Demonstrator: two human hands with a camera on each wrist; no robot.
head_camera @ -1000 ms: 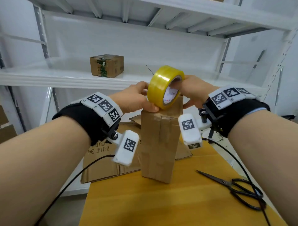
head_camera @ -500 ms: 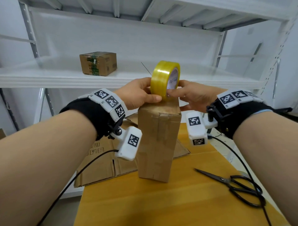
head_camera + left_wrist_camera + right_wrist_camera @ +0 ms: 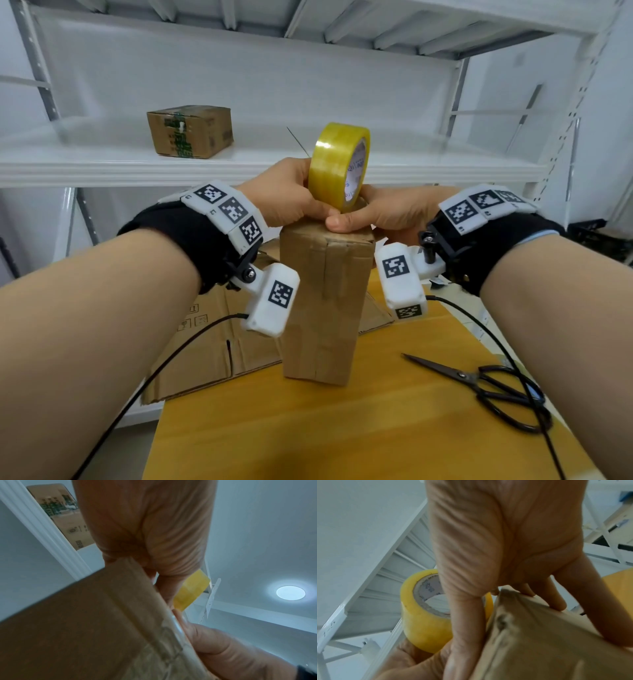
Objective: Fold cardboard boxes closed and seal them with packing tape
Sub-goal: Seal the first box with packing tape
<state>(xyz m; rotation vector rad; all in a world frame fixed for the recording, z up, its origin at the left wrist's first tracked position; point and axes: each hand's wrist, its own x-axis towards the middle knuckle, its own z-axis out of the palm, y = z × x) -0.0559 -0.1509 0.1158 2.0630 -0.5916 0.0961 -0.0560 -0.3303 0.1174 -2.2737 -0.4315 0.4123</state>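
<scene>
White metal shelving point(image 3: 274, 164), white wall, yellow wooden table point(image 3: 342, 428), perhaps a ceiling light point(image 3: 290, 592)

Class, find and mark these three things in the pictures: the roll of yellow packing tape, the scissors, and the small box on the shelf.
roll of yellow packing tape point(image 3: 334, 161), head view, on its yellow outer band.
scissors point(image 3: 507, 397), head view, on the black handles.
small box on the shelf point(image 3: 191, 132), head view, on its front face.

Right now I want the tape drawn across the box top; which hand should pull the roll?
Left hand: it grips the tape roll, while the right hand presses the box top.
</scene>
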